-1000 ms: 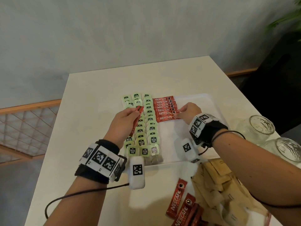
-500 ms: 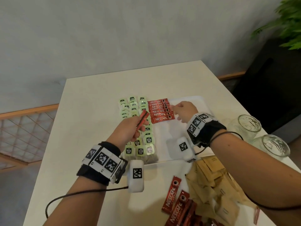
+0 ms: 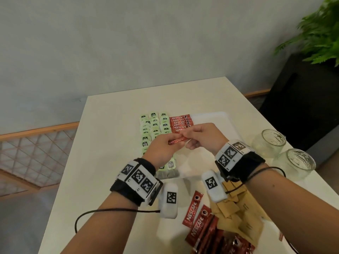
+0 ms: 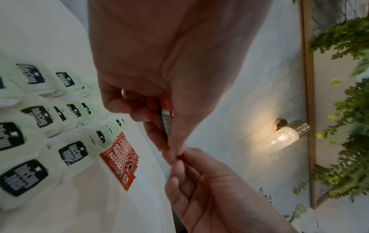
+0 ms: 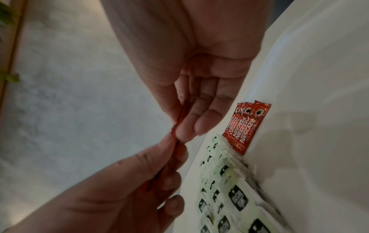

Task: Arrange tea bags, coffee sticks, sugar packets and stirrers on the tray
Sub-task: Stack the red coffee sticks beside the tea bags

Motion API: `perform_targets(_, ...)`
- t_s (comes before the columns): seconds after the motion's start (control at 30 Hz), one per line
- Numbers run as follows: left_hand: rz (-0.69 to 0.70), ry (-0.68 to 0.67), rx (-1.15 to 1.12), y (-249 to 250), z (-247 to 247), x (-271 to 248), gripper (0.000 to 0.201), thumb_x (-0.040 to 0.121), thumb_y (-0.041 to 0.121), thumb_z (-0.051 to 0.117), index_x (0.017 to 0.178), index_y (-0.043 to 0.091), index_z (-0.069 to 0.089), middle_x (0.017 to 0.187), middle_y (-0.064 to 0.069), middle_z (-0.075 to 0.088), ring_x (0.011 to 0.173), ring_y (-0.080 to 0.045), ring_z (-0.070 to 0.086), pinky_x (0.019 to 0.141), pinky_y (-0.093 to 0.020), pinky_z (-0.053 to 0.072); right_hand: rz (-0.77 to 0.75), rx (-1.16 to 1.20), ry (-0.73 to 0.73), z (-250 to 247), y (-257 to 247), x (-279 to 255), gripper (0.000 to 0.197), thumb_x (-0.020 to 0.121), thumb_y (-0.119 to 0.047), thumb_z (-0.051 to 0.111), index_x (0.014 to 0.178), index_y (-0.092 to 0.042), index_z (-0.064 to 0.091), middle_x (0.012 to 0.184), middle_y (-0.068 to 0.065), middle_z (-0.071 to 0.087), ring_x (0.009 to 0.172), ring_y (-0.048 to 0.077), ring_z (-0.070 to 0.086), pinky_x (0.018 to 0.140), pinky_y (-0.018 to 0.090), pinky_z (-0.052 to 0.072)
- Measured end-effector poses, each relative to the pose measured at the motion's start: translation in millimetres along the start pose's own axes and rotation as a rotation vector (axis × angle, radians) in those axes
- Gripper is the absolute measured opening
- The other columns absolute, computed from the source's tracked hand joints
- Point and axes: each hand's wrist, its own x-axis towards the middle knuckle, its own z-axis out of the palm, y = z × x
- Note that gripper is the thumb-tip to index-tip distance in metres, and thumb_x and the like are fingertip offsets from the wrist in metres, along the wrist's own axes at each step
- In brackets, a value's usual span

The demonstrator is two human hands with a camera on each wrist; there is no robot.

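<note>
- Head view: the right hand has left the coffee row on the tray and now pinches the coffee stick that the left hand also pinches, above the tea bags;
- likely a handover; loose sticks wait on the desk.

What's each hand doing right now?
Left hand: pinching one end of a red coffee stick.
Right hand: pinching the stick's other end.
</note>
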Motion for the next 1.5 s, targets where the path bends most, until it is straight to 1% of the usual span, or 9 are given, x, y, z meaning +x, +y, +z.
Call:
perform_targets(0.1, -0.038, 0.097, -0.148, -2.9, -2.7, -2.0, 0.033, 0.089, 0.024, 0.07, 0.121, 0.017, 0.068, 0.089, 0.009, 0.066, 0.069, -0.002, 0.057, 0.063, -0.016, 0.044, -0.054, 0.101, 0.063, -2.8, -0.4, -4.3, 0.018, 0.088, 0.0, 0.065, 0.105, -0.004, 0.069, 0.072, 0.011, 0.072, 0.057, 0.015, 0.069, 0.059, 0.025, 0.059)
perform_targets(0.33, -0.1, 0.259, -0.335, -2.5, -15.2, -8.3, 0.015, 0.089, 0.018, 0.07, 0.103, 0.015, 0.076, 0.065, 0.015, 0.065, 0.058, -0.004, 0.05, 0.054, -0.016, 0.041, -0.032, 0.108, 0.011, -5.5, -2.2, -12.6, 0.031, 0.083, -0.002, 0.071, 0.113, -0.007, 0.065, 0.088, 0.013, 0.075, 0.074, 0.019, 0.073, 0.068, 0.028, 0.059)
perform_targets(0.5, -0.08, 0.21, -0.327, 3.9, -6.1, -9.4, 0.015, 0.088, 0.024, 0.072, 0.099, 0.015, 0.076, 0.087, 0.001, 0.074, 0.07, -0.002, 0.06, 0.061, -0.017, 0.044, -0.027, -0.069, -0.025, 1.1, -5.9, -10.2, 0.018, 0.081, -0.02, 0.077, 0.095, -0.01, 0.072, 0.076, 0.006, 0.071, 0.065, 0.012, 0.065, 0.065, 0.027, 0.059)
perform_targets(0.6, -0.053, 0.262, -0.343, 2.8, -5.2, -6.3, 0.016, 0.087, 0.023, 0.073, 0.098, 0.013, 0.076, 0.077, 0.009, 0.071, 0.056, 0.011, 0.058, 0.053, -0.006, 0.041, -0.026, -0.039, -0.004, -0.8, -5.2, -5.0, 0.014, 0.082, -0.018, 0.075, 0.093, -0.009, 0.071, 0.073, 0.004, 0.065, 0.061, 0.01, 0.059, 0.063, 0.027, 0.059)
perform_targets(0.8, -0.046, 0.283, -0.336, 0.7, -12.9, 3.1, 0.013, 0.085, 0.02, 0.075, 0.096, 0.015, 0.075, 0.074, 0.011, 0.07, 0.054, 0.01, 0.057, 0.051, -0.006, 0.042, 0.003, 0.069, -0.002, -20.0, -3.9, 3.3, 0.008, 0.088, -0.006, 0.067, 0.094, -0.001, 0.069, 0.074, 0.008, 0.07, 0.057, 0.01, 0.063, 0.062, 0.028, 0.06)
perform_targets(0.97, -0.09, 0.411, -0.346, -12.9, -24.4, 13.0, 0.007, 0.085, 0.019, 0.071, 0.089, 0.024, 0.075, 0.084, 0.01, 0.072, 0.062, 0.003, 0.056, 0.059, -0.014, 0.042, 0.119, -0.104, 0.092, -47.7, 22.7, 20.3, 0.015, 0.094, -0.011, 0.061, 0.102, -0.002, 0.069, 0.08, 0.005, 0.067, 0.068, 0.014, 0.061, 0.059, 0.028, 0.058)
perform_targets(1.07, -0.131, 0.44, -0.39, -22.8, -30.2, 17.4, 0.009, 0.087, 0.018, 0.068, 0.087, 0.025, 0.074, 0.09, 0.007, 0.073, 0.065, -0.004, 0.055, 0.062, -0.019, 0.042, 0.228, -0.357, 0.155, -63.0, 48.3, 34.6, 0.016, 0.091, -0.019, 0.065, 0.099, -0.009, 0.074, 0.075, 0.008, 0.064, 0.062, 0.016, 0.054, 0.053, 0.026, 0.049)
perform_targets(1.2, -0.153, 0.425, -0.388, -29.6, -27.7, 23.8, 0.011, 0.089, 0.017, 0.065, 0.09, 0.022, 0.075, 0.085, 0.007, 0.071, 0.064, -0.005, 0.055, 0.063, -0.019, 0.042, 0.317, -0.397, 0.215, -59.4, 64.4, 52.8, 0.013, 0.088, -0.018, 0.069, 0.096, -0.009, 0.074, 0.06, 0.007, 0.057, 0.051, 0.017, 0.048, 0.045, 0.025, 0.043)
perform_targets(1.5, -0.133, 0.41, -0.372, -34.9, -25.2, 33.5, 0.014, 0.093, 0.018, 0.062, 0.1, 0.018, 0.074, 0.08, 0.006, 0.07, 0.063, -0.002, 0.056, 0.06, -0.015, 0.043, 0.335, -0.41, 0.372, -42.7, 66.5, 83.7, 0.038, 0.08, -0.022, 0.078, 0.104, -0.015, 0.05, 0.076, 0.005, 0.058, 0.056, 0.014, 0.051, 0.046, 0.025, 0.036)
